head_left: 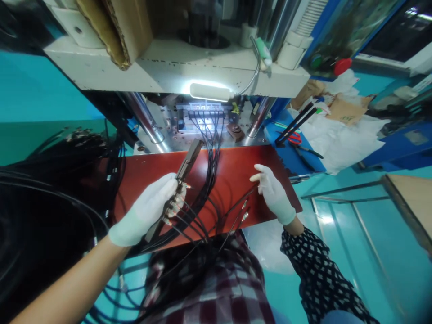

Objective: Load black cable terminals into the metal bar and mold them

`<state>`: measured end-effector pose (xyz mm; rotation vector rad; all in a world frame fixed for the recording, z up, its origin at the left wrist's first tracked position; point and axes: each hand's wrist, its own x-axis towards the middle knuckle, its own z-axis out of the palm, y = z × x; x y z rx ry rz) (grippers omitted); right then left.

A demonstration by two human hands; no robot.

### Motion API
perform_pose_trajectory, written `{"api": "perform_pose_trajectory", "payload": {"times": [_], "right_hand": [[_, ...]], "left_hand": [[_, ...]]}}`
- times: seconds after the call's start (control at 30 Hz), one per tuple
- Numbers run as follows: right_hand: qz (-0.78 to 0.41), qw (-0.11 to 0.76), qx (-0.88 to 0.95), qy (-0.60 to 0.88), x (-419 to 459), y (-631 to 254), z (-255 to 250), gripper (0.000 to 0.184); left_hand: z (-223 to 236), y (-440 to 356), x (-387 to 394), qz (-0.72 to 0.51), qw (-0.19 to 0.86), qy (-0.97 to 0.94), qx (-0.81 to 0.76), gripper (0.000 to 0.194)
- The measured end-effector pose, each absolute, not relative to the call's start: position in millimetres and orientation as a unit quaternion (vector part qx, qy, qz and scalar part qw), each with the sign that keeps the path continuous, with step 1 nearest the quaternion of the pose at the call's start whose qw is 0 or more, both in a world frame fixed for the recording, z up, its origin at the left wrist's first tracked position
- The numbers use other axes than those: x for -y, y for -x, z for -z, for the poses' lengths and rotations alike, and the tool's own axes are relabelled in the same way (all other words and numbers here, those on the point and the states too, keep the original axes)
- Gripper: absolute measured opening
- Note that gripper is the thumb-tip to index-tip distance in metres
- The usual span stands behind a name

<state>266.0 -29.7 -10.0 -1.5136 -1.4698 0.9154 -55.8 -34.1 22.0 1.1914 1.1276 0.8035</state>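
Note:
My left hand (148, 209), in a white glove, is closed around a long dark metal bar (189, 159) and a bunch of black cables with metal ends (172, 213). It hovers over a reddish-brown board (232, 168). My right hand (273, 193), also gloved, rests on the board's right part with fingers curled, pinching the ends of thin black cables (245, 204). More black cables (211, 135) run from the board into a lit fixture (202, 112) in the machine behind.
A white lamp (209, 92) shines over the fixture between two steel columns (146, 121). A big pile of black cables (60, 166) lies at left. Red-handled scissors (297, 139), black rods and white sheets (340, 135) sit on the blue shelf at right.

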Motion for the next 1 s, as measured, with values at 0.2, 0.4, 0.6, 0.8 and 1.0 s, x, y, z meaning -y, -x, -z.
{"api": "perform_pose_trajectory", "payload": {"times": [0.2,0.4,0.6,0.8,1.0], "right_hand": [[-0.641,0.394,0.440,0.491,32.0,-263.7,-0.1,0.048],[-0.650,0.423,0.433,0.460,29.1,-232.5,-5.0,0.022],[-0.602,0.429,0.483,0.469,19.3,-193.2,-22.5,0.021],[-0.536,0.336,0.626,0.456,6.7,-161.4,-35.0,0.029],[-0.570,0.275,0.652,0.418,-1.9,-159.3,-38.6,0.041]], "left_hand": [[-20.2,58.2,34.3,-0.339,0.605,-0.530,-0.488,0.037],[-21.2,54.4,32.1,-0.324,0.601,-0.548,-0.484,0.039],[-19.0,46.6,27.6,-0.323,0.624,-0.544,-0.459,0.038],[-13.0,49.3,22.0,-0.329,0.605,-0.580,-0.435,0.036],[-16.1,51.1,22.2,-0.322,0.578,-0.609,-0.437,0.034]]}}
